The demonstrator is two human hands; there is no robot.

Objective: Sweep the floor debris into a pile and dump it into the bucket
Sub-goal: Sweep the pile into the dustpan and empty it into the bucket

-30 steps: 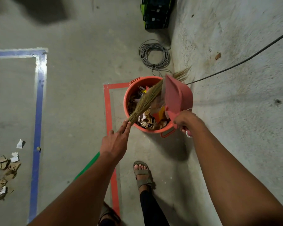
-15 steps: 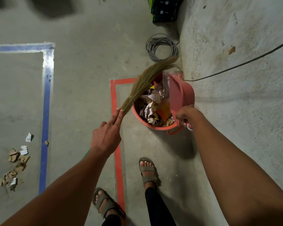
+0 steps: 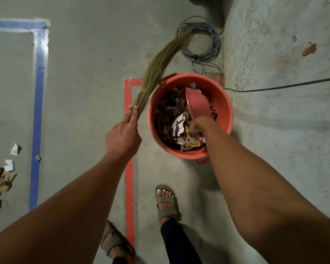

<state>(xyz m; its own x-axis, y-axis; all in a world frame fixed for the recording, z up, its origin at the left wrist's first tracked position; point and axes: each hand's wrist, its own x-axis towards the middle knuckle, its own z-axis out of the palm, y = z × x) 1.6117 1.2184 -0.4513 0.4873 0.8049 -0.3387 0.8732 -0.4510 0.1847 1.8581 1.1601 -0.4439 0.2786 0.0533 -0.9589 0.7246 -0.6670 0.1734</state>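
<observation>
While the dustpan (image 3: 198,105) sits tipped inside the orange bucket (image 3: 225,103), best to shake it with small taps against the inner wall so clinging scraps drop onto the paper and cardboard already inside, then lift straight up to avoid flicking bits over the rim. Gripped at its handle by the right hand (image 3: 198,126), fingers curled round it low in the bucket, at about 1 o'clock from the feet. Held in the left hand (image 3: 123,136), at 11 o'clock, one grass broom (image 3: 156,65): fingers lie nearly straight along the bound end, thumb side hidden, so how firmly it is clasped cannot be told; bristles angle up and away toward 12 o'clock, clear of the bucket rim. Worth keeping the broom off to the side like that so no bristles drag debris back out. Hands well apart, one each side of the bucket's near rim. Not finished, judging by the loose pile of debris (image 3: 0,178) lying on the floor at 9 o'clock, just outside the blue tape line (image 3: 37,111). By count: one bucket, one dustpan, one broom, two hands, one remaining pile with a few stray white scraps near it, one coil of grey cable (image 3: 200,42) at 12 o'clock, one red tape outline (image 3: 129,168) under the feet.
</observation>
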